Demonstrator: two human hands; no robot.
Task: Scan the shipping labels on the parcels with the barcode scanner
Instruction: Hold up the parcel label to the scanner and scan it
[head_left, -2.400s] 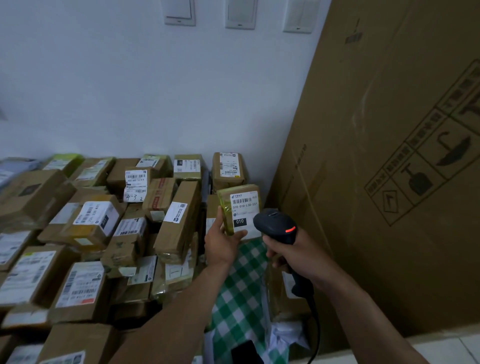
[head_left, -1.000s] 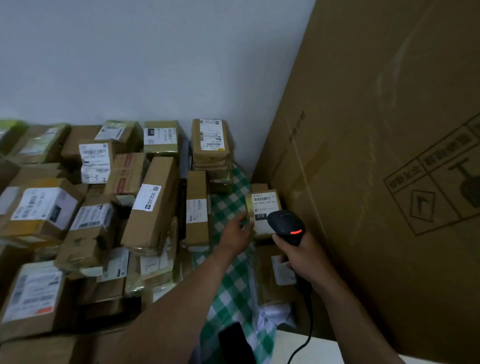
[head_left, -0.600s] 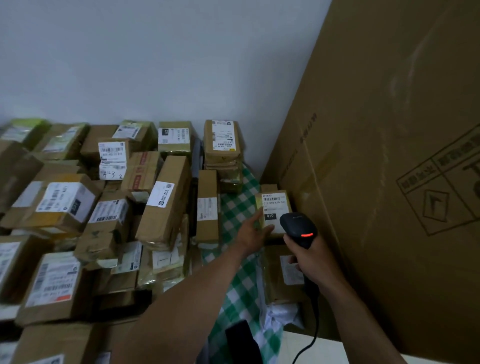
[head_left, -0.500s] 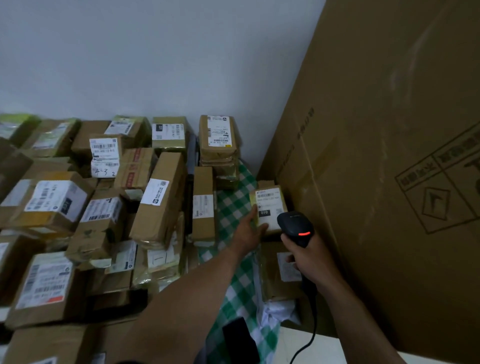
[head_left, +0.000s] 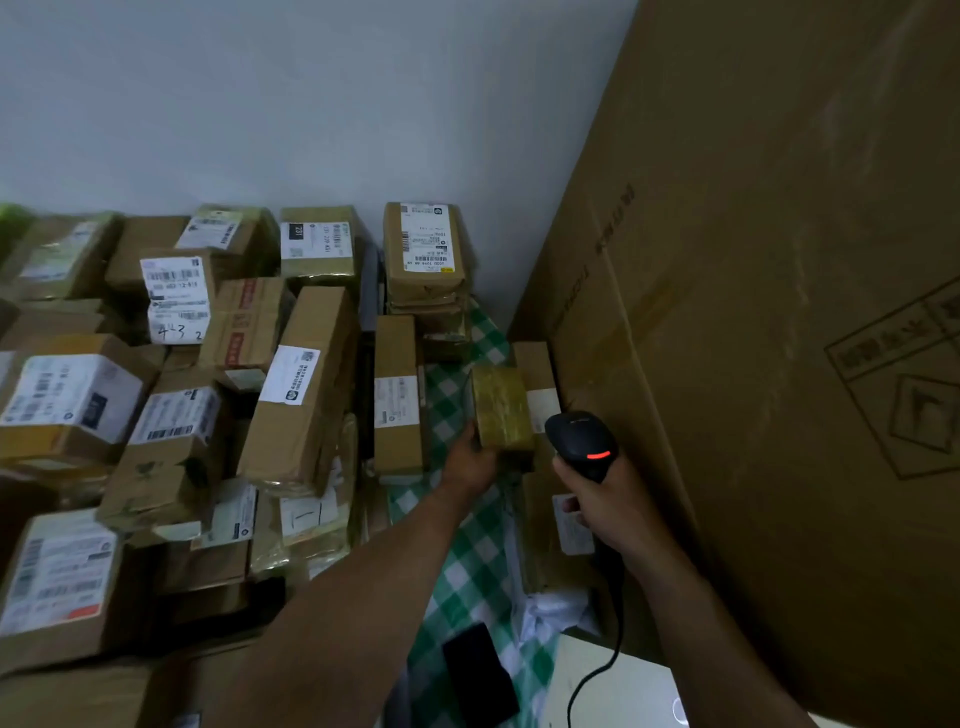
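Observation:
My left hand (head_left: 470, 460) holds a small yellowish taped parcel (head_left: 501, 410) by its lower left corner, low over the green checked cloth (head_left: 467, 566). The parcel's plain taped face is towards me, and a strip of white label shows along its right edge. My right hand (head_left: 610, 501) grips the black barcode scanner (head_left: 582, 441) just right of the parcel. The scanner's red light is lit and its cable hangs down. Against the big carton lies a flat brown parcel (head_left: 550, 525), with its label partly behind my right hand.
Several labelled brown parcels (head_left: 306, 384) are piled over the left half, up to the white wall. A huge cardboard carton (head_left: 769, 322) walls off the right side. A black phone (head_left: 478, 675) lies on the cloth near me.
My left hand brought the small parcel down from in front of the scanner to the cloth beside the carton. Its label faced me before; the taped side faces me now. The scanner hand barely moved.

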